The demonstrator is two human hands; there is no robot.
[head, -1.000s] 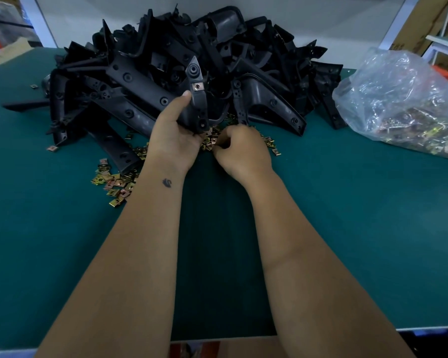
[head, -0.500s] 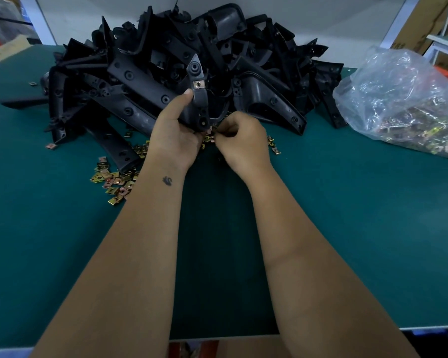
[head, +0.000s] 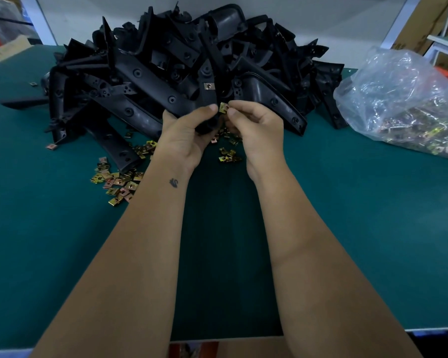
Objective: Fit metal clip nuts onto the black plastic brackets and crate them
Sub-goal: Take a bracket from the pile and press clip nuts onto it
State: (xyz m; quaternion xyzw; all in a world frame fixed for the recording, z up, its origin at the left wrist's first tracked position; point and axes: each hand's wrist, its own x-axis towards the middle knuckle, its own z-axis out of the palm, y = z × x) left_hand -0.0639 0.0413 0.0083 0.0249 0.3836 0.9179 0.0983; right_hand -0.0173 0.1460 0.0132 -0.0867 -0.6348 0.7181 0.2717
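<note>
Above the green counter (head: pixel 347 228), in the one head view we have, our left hand (head: pixel 186 135) grips a black plastic bracket (head: pixel 208 94) by its lower end, fingers curled round it, the thumb lying across its front. One clip nut already sits on that bracket (head: pixel 209 86), higher up its arm. Our right hand (head: pixel 256 125) pinches a second clip nut (head: pixel 224 108) between thumb and forefinger, held right at the bracket's edge, just beside the left thumb; we cannot tell whether it has begun to slide on. Behind the hands a large heap of brackets (head: pixel 166 68) fills the back of the counter. Loose clip nuts (head: pixel 119 182) lie scattered beside the left forearm, with a smaller cluster (head: pixel 228 156) between the wrists, and a clear plastic bag of nuts (head: pixel 404 104) rests to the right. No crate shows in this view. We judge the risks from here as these: the nut could go on crooked if its open side is not square to the bracket's edge, and then jam or spring out of the pinch into the loose ones below; the left thumb sits close enough to be nipped; and a hard push might rock the bracket in our grip.
</note>
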